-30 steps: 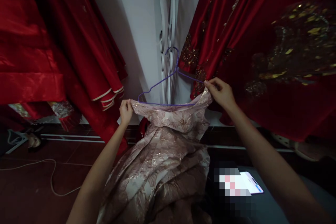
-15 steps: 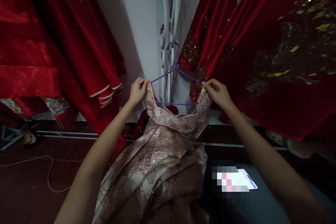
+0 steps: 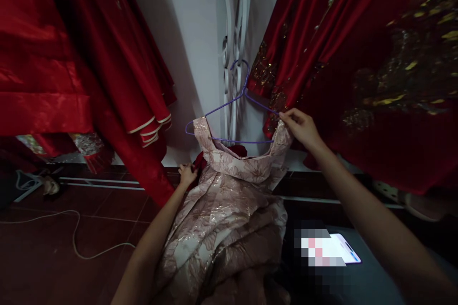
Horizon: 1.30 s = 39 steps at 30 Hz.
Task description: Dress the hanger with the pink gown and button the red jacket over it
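A pale pink floral dress with a metallic sheen hangs in front of me on a purple hanger. My right hand pinches the right shoulder strap together with that end of the hanger. The left strap rests over the hanger's other arm, whose tip sticks out past it. My left hand is lower, beside the dress's left side and in front of dark red cloth; its fingers are loosely bent and apart, with nothing visibly held.
Red garments hang at the left, and red ones with gold decoration at the right. White curved metalwork stands behind the hanger. A lit phone lies at the lower right. A cable runs over the tiled floor.
My left hand has let go of the left strap and hanger end and moved down beside the dress. My right hand keeps its pinch. The view has shifted slightly.
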Motion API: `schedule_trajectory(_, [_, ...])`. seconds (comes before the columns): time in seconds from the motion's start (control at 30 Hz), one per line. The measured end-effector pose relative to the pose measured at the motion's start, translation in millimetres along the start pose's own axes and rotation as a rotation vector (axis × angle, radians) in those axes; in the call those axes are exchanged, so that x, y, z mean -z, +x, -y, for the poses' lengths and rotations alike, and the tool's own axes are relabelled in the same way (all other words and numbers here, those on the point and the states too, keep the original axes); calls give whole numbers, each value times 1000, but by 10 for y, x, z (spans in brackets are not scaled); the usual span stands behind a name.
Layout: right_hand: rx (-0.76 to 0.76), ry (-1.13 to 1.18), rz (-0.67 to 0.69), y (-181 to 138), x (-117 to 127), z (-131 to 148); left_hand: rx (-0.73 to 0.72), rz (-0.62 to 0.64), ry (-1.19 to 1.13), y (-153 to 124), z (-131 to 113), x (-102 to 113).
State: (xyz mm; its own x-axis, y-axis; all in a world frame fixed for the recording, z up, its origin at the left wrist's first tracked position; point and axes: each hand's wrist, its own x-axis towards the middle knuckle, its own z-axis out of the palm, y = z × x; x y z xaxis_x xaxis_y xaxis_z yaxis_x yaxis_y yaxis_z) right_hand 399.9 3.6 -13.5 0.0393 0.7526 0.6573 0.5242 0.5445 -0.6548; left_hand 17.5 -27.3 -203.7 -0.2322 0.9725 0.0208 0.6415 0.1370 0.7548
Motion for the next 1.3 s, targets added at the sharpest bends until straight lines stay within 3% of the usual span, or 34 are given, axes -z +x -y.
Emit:
schedule_trajectory(0.1, [-8, -5, 16, 0, 15, 20, -65, 135, -51, 74, 28, 276])
schedule_trajectory(0.23, [-9, -15, 20, 4, 7, 21, -143, 295, -100, 356, -176, 1006])
schedule_trajectory(0.27, [-5, -22, 23, 3, 6, 22, -197, 366, -129, 442, -291, 1199])
schedule_trajectory(0.33, [5, -32, 27, -8, 11, 40, -286, 365, -159, 611, -599, 1534])
schedule_trajectory(0.43, [11, -86, 17, -64, 45, 141, -463, 222, 22, 790, -1168, 1803])
schedule_trajectory(0.53, [13, -194, -17, -184, 80, 354, -528, -92, 180, 759, -1704, 1718])
schedule_trajectory(0.63, [24, -272, -40, -341, 83, 610, -680, -371, 126, 496, -2121, 1383])
schedule_trajectory(0.73, [38, -299, -28, -441, 97, 761, -777, -385, 62, 171, -2418, 1068])
schedule_trajectory(0.83, [6, -257, 37, -342, 158, 717, -804, -316, 10, 10, -2571, 984])
schedule_trajectory(0.93, [-131, -197, 290, -16, 158, 570, -744, -196, 90, 76, -2596, 1108])
schedule_trajectory(1.07, [-378, -112, 1007, 412, -185, 461, -760, 39, 222, 276, -2575, 1319])
schedule_trajectory(1.17, [-425, 22, 1440, 513, -561, 441, -723, 291, 145, 337, -2547, 1421])
schedule_trajectory(1.23, [-412, 35, 1558, 511, -725, 425, -713, 395, 59, 332, -2505, 1479])
schedule_trajectory(1.3, [-416, -43, 1542, 498, -786, 415, -714, 456, -18, 314, -2443, 1529])
